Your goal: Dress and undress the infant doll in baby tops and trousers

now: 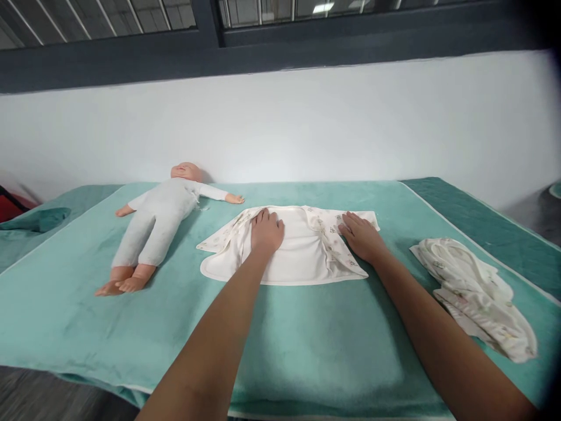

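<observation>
A white baby shirt (293, 251) with a small print lies spread open on the green cloth, its plain inner side facing up. My left hand (267, 230) rests on its left part, palm down, fingers stretched forward. On the printed right front panel and sleeve lies my right hand (362, 235), also flat with fingers extended. Neither hand grips the fabric. To the left, a baby doll (160, 213) in a white body suit lies on its back, head toward the wall and one arm stretched toward the shirt.
A crumpled bundle of white printed baby clothes (477, 295) lies at the right, beyond my right forearm. The green cloth (324, 345) covers the table up to the white wall (307, 128). Something red and black (12, 206) is at the far left edge.
</observation>
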The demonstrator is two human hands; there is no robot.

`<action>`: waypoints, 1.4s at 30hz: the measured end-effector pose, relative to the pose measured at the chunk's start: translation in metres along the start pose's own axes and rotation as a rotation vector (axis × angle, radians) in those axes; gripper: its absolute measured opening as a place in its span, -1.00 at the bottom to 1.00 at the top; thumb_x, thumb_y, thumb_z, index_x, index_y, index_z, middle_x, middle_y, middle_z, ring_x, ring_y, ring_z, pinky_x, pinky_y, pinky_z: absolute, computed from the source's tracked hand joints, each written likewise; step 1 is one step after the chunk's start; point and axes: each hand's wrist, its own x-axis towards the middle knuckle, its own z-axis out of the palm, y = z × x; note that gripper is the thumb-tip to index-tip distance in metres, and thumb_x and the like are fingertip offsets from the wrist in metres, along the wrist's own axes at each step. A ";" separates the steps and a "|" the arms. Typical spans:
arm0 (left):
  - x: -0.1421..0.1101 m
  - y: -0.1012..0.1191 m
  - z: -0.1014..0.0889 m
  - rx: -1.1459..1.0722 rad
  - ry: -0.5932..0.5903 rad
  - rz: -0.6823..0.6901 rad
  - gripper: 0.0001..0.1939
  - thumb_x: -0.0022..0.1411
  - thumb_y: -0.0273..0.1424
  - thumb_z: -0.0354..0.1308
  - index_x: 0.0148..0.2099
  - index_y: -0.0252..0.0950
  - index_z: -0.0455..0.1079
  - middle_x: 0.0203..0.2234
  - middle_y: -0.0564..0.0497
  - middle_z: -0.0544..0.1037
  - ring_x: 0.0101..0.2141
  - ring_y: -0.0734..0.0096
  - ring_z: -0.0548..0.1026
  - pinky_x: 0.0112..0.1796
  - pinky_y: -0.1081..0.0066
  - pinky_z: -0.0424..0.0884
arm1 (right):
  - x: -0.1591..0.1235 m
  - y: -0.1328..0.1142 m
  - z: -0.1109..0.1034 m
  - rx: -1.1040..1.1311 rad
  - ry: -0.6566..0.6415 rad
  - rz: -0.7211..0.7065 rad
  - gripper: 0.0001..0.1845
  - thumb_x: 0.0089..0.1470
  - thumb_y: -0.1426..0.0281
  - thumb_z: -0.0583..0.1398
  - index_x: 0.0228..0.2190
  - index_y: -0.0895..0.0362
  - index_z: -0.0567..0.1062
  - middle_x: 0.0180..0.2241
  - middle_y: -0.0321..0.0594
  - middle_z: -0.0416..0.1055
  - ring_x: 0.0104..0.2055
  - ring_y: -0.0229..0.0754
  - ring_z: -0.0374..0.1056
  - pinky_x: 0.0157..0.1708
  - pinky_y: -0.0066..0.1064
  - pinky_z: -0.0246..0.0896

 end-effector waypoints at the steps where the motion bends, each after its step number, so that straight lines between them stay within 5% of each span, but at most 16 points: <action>1: -0.001 0.000 -0.002 -0.028 0.002 0.009 -0.59 0.39 -0.27 -0.17 0.11 -0.29 0.37 0.30 -0.19 0.25 0.32 0.11 0.12 0.29 0.07 0.03 | -0.002 -0.003 -0.004 0.051 0.052 -0.017 -0.54 0.29 0.21 -0.02 0.06 0.19 0.40 0.23 0.05 0.27 0.29 0.07 0.15 0.26 -0.02 0.01; 4: -0.004 0.003 -0.007 -0.133 -0.010 0.048 -0.61 0.40 -0.25 -0.15 0.08 -0.25 0.39 0.24 -0.14 0.34 0.28 0.14 0.20 0.28 0.12 0.05 | -0.014 -0.021 -0.017 0.222 0.185 -0.024 -0.71 0.26 0.21 0.04 -0.23 0.11 0.47 -0.10 -0.08 0.48 -0.02 -0.04 0.36 0.01 -0.22 0.24; 8: -0.006 0.020 -0.007 -0.224 -0.059 0.070 -0.64 0.37 -0.13 -0.07 -0.11 -0.19 0.47 0.05 -0.05 0.53 0.11 0.28 0.40 0.21 0.24 0.20 | -0.047 -0.052 -0.031 0.401 0.062 -0.013 -0.67 0.28 0.12 0.07 -0.41 0.07 0.37 -0.40 -0.28 0.38 -0.35 -0.19 0.30 -0.32 -0.36 0.19; 14: -0.010 0.064 0.003 -0.412 -0.161 0.023 -0.48 0.27 0.10 -0.04 -0.32 -0.17 0.54 0.28 -0.03 0.32 0.31 0.15 0.16 0.32 -0.04 -0.11 | -0.083 -0.073 -0.032 0.281 -0.040 -0.122 -0.73 0.14 0.16 0.25 -0.21 0.05 0.42 -0.20 -0.18 0.42 -0.15 -0.06 0.35 -0.16 -0.25 0.26; 22: -0.001 0.080 0.010 -0.654 -0.135 -0.033 -0.73 0.19 -0.34 0.08 -0.54 -0.24 0.40 0.04 0.04 0.54 0.18 0.21 0.34 0.31 0.02 -0.08 | -0.086 -0.071 -0.026 0.240 0.011 -0.044 -0.82 0.26 0.24 0.11 -0.22 0.05 0.45 -0.23 -0.16 0.46 -0.16 -0.04 0.37 -0.21 -0.25 0.26; 27: 0.002 0.072 0.005 -0.842 -0.118 -0.074 -0.67 0.34 -0.25 -0.11 -0.19 -0.23 0.46 -0.18 -0.02 0.62 -0.10 0.29 0.54 0.04 0.22 0.38 | -0.086 -0.065 -0.029 0.460 0.136 0.244 -0.74 0.20 0.15 0.14 -0.20 0.05 0.46 -0.37 -0.23 0.47 -0.38 -0.12 0.37 -0.37 -0.32 0.26; 31: -0.001 0.067 0.001 -1.186 -0.253 0.169 -0.52 0.37 -0.24 -0.09 0.27 -0.20 0.26 0.18 -0.07 0.45 0.11 0.31 0.46 0.06 0.37 0.38 | -0.085 -0.058 -0.030 0.451 0.374 0.424 -0.71 0.13 0.26 0.14 -0.13 0.08 0.48 -0.22 -0.11 0.47 -0.28 -0.06 0.41 -0.32 -0.26 0.32; 34: -0.008 0.073 0.005 -1.012 -0.324 0.315 -0.50 0.36 -0.28 -0.06 0.31 -0.11 0.26 0.25 0.02 0.37 0.20 0.27 0.37 0.15 0.32 0.32 | -0.086 -0.059 -0.031 0.331 0.491 0.282 -0.64 0.08 0.37 0.11 -0.06 0.08 0.45 -0.01 -0.01 0.38 -0.05 0.03 0.38 -0.15 -0.15 0.34; 38: -0.024 0.080 0.004 -0.718 -0.243 0.307 -0.53 0.38 -0.32 -0.16 0.24 -0.08 0.35 0.15 0.07 0.48 0.15 0.24 0.40 0.18 0.20 0.30 | -0.091 -0.065 -0.033 0.247 0.536 0.088 -0.76 0.16 0.41 0.09 -0.13 0.04 0.46 -0.04 -0.06 0.41 0.03 0.03 0.35 0.02 -0.07 0.28; 42: -0.049 0.047 -0.019 -0.467 -0.180 0.434 -0.56 0.43 -0.31 -0.19 0.19 -0.11 0.38 0.14 0.04 0.49 0.15 0.28 0.42 0.17 0.21 0.31 | -0.094 -0.083 -0.038 0.145 0.498 -0.040 -0.78 0.19 0.42 0.08 -0.15 0.00 0.44 -0.04 -0.09 0.45 0.02 0.08 0.35 0.06 0.02 0.22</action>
